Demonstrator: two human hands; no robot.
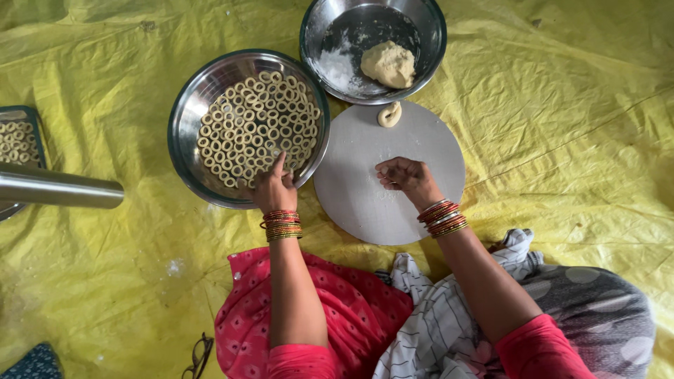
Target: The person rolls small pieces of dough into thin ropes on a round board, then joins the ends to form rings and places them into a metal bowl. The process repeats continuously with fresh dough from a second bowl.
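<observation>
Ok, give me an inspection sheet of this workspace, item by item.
Surface: yellow sheet on the floor, creased.
Job's things: steel plate full of dough rings; round board with a curled dough piece; steel bowl holding a dough lump and flour.
Clutter: glasses; steel cylinder; tray of rings at the left edge.
Hands: left hand reaches among the rings; right hand closed on the board, contents hidden.
Cables: nothing seen.
Surroundings: striped cloth on the lap.
</observation>
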